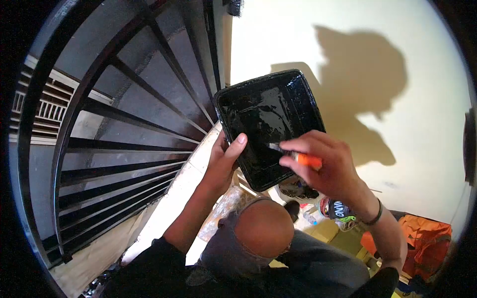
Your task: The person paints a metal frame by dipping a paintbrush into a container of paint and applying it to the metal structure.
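Observation:
My left hand [226, 158] grips the lower left edge of a black paint tray [263, 119], thumb over the rim. The tray is tilted toward me, and wet-looking black paint shines inside it. In my right hand [330, 161] is a paintbrush [308, 160] with an orange handle, pinched between thumb and fingers. Its tip points left over the tray's lower part; whether the bristles touch the tray cannot be made out.
A curved black metal railing [104, 59] fills the left side. A cream wall [348, 15] with shadows rises at the right. Below are a bare knee [263, 226], a container [298, 191] partly behind the tray, a dark-labelled container [339, 208] and orange cloth [427, 238].

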{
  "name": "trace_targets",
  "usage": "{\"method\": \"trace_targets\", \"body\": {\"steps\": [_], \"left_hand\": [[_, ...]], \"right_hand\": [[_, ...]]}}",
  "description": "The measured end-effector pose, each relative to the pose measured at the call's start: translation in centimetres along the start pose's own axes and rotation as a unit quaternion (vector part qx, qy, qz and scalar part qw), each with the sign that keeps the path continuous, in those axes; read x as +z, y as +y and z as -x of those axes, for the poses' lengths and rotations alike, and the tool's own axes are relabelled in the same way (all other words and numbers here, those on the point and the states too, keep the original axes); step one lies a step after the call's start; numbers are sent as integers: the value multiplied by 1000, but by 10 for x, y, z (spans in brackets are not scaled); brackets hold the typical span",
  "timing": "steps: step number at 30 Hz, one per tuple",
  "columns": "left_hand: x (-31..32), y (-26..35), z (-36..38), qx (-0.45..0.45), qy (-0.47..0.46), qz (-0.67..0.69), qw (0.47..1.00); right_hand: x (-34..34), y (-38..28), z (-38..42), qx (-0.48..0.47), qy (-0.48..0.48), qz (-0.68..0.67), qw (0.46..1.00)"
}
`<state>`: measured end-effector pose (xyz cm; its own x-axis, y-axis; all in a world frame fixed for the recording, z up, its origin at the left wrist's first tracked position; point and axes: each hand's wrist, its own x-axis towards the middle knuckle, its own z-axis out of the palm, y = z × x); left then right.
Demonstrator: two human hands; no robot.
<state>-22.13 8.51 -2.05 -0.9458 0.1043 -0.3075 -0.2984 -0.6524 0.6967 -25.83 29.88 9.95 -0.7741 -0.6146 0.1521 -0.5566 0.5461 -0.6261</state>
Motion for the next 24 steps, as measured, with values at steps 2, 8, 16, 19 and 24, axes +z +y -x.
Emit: {"method": "trace_targets", "body": {"steps": [2,8,16,19,24], "left_hand": [[-4,1,4,-6,0,3,1000],[2,21,19,12,9,-25,1000],[-20,46,38,-1,80,-13,997],[-29,49,50,7,93,-31,995],[-43,49,70,59,118,-39,990]], "right_hand": [[-2,-5,-8,-25,41,-26,998],[-26,6,-9,143,215,-245,934],[-11,27,-27,131,259,-340,894],[-6,17,-33,74,237,-260,933],[15,-4,-43,60,136,-163,975]]}}
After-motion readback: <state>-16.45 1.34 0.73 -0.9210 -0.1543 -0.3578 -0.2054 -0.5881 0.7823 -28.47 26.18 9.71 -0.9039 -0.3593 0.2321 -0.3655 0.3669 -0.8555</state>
